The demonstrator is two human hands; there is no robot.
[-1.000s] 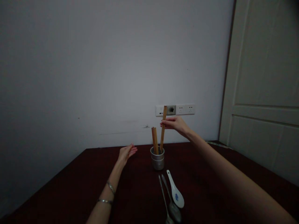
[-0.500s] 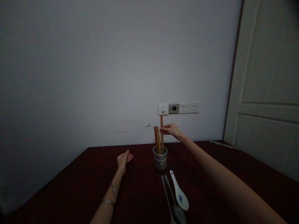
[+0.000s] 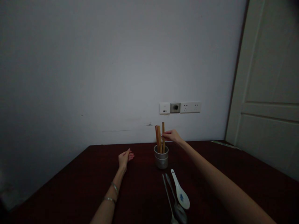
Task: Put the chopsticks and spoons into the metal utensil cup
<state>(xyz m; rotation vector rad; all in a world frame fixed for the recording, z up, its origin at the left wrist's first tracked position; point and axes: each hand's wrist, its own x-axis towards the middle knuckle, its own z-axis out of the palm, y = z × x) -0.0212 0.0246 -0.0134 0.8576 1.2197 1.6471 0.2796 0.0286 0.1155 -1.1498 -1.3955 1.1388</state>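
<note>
Nearest, a thin metal utensil (image 3: 167,193) and a metal spoon (image 3: 180,213) lie side by side on the dark red table (image 3: 70,186), handles pointing away toward the cup. Just to their right is a white spoon (image 3: 182,196) with a blue mark in its bowl. Two bracelets (image 3: 110,199) circle the left forearm. Beyond them, the left hand (image 3: 123,159) is held with its fingers loosely spread, gripping nothing, well apart from the metal cup (image 3: 161,162). The cup stands upright behind the spoons, with a bunch of chopsticks (image 3: 158,137) leaning left inside it. The right hand (image 3: 171,136) pinches more chopsticks (image 3: 163,128) between thumb and fingers, nearly upright, lower ends inside the cup's mouth. Farther back are the pale wall (image 3: 116,68), a row of wall sockets (image 3: 190,107) and, at right, a panelled door (image 3: 271,77).
</note>
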